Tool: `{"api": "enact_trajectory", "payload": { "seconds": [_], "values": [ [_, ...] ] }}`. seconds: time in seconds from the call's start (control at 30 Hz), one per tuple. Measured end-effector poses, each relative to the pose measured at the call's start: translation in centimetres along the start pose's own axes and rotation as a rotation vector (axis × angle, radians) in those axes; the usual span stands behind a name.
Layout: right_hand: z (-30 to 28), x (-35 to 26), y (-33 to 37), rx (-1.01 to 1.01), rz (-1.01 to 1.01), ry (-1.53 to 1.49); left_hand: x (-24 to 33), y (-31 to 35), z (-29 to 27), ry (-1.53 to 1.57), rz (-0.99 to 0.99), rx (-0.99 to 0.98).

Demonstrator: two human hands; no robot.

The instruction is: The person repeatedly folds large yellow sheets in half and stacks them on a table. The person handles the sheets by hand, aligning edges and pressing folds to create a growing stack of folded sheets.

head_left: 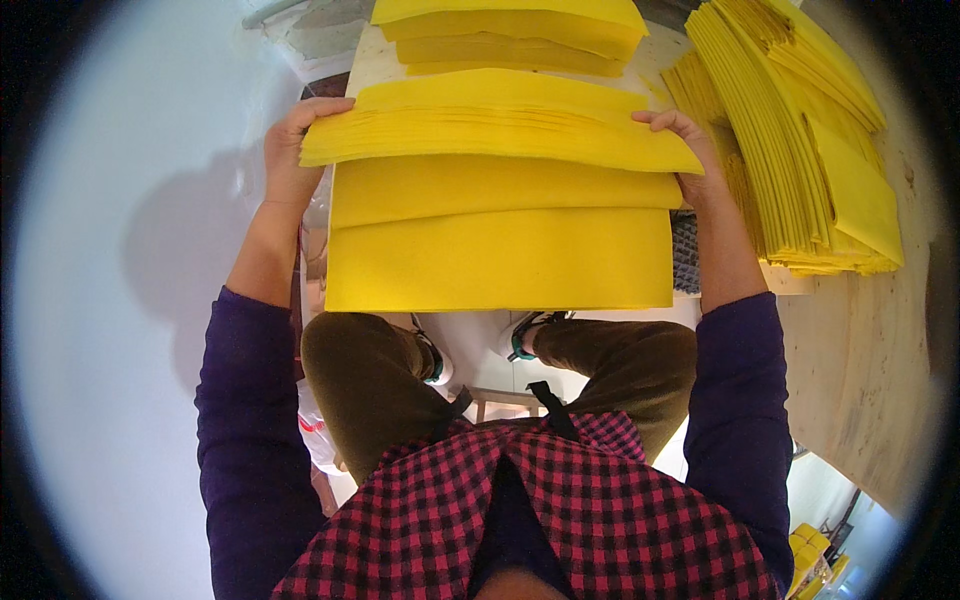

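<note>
Between my hands lies a thick bundle of folded yellow cloth sheets (500, 128), its many layered edges turned toward me. My left hand (296, 140) grips the bundle's left end, fingers over its top edge. At the right end my right hand (688, 148) holds it the same way, with the thumb side partly hidden behind the cloth. Under the bundle, more yellow cloth (500, 258) spreads smoothly toward me and hangs over the near edge of the work surface, above my knees.
Another stack of folded yellow cloth (515, 40) sits on the far side. To the right, tall piles of yellow cloth (790, 140) lean on a wooden table (850, 340). A pale wall (120, 300) stands close on the left. Below are my legs and a wooden stool (500, 403).
</note>
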State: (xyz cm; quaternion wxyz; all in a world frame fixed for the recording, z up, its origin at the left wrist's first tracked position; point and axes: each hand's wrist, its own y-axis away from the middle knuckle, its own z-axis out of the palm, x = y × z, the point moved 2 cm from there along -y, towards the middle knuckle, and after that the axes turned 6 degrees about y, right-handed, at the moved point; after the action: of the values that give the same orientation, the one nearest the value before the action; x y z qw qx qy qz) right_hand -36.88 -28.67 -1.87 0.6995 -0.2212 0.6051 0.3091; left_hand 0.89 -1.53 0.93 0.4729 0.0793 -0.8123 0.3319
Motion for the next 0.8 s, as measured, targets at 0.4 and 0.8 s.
{"api": "enact_trajectory", "payload": {
  "seconds": [0.4,0.8],
  "values": [
    [1.7,-1.3,0.0,0.147,0.065,0.015,-3.1,1.4,1.0,0.032,0.200,0.071],
    [0.6,0.1,-0.7,0.127,-0.082,0.137,-2.7,1.2,0.6,-0.227,0.315,-0.022]
  ]
}}
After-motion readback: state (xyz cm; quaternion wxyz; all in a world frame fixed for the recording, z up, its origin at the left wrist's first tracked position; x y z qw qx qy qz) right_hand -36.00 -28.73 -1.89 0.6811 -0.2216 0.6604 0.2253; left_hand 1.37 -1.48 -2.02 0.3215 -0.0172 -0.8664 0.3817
